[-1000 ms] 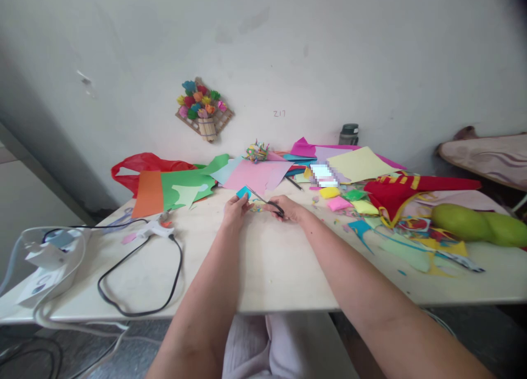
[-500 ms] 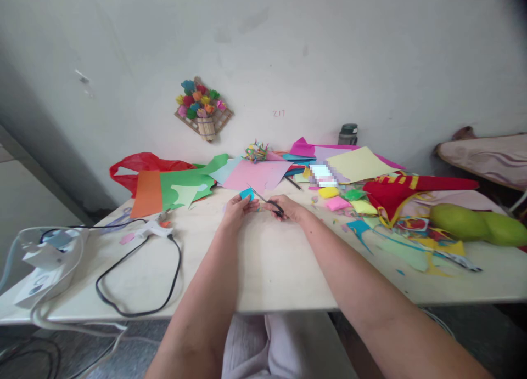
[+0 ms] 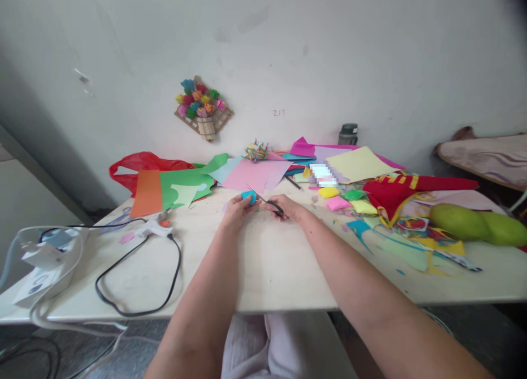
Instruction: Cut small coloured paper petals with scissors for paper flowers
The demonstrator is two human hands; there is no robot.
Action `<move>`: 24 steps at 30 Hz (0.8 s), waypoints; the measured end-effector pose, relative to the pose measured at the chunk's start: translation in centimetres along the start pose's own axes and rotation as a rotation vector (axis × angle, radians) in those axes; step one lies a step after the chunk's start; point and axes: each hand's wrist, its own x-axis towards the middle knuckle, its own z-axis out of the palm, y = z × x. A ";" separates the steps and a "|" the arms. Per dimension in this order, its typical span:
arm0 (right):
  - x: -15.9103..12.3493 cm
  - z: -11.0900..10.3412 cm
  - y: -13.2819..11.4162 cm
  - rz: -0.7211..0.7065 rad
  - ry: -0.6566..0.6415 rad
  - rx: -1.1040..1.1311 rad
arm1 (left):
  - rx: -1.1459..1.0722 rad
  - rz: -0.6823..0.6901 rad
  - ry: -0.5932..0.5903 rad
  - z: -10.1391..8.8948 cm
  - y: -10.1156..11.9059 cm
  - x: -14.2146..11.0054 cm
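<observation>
At the left of a cream table (image 3: 280, 275) lies a white glue gun (image 3: 157, 227); mid-table, the left hand (image 3: 237, 210) pinches a small blue paper piece (image 3: 248, 195), jutting beyond its fingertips; black-handled scissors (image 3: 276, 208) angle toward its right edge, handles gripped in the right hand's (image 3: 287, 208) curled fingers

The left hand (image 3: 240, 208) covers part of the blue paper (image 3: 247, 195), and the right hand (image 3: 287, 207) partly hides the scissors (image 3: 276, 208); whether blades (image 3: 260, 197) and paper touch is too small to tell. Pixelation blurs a bright rectangle (image 3: 323, 175) farther off. The right edge crops a green rounded object (image 3: 457, 223) and, behind it, a board (image 3: 486, 157).
</observation>
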 end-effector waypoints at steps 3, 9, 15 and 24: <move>0.0 0.0 0.0 0.007 0.002 -0.002 | 0.000 0.004 -0.008 0.0 0.0 0.0; 0.0 0.0 0.1 0.013 0.000 -0.002 | 0.008 0.007 -0.021 -0.2 -0.2 0.1; -0.1 0.1 0.1 0.017 0.005 -0.011 | 0.009 0.008 -0.028 -0.2 -0.2 0.1; -0.1 0.0 -0.1 0.012 0.004 0.010 | -0.021 0.010 -0.025 -0.1 -0.1 0.0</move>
